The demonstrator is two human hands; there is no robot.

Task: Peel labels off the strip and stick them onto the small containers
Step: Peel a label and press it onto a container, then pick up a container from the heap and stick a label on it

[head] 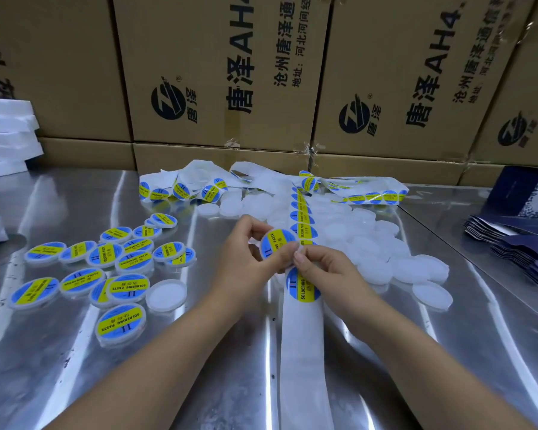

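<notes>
Our left hand pinches a small container with a blue-and-yellow label on its face, while our right hand presses its thumb at the rim, just over the label strip. To the left lie the labelled containers, roughly twenty; to the right the blank containers pile up, so we judge much remains. The steel table near us offers open room; cardboard boxes wall off the back.

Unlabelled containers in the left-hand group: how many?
1: a bare white container at the group's right edge, next to the labelled containers. Others may be hidden under overlapping ones. The big unlabelled pile sits apart, to the right.
</notes>
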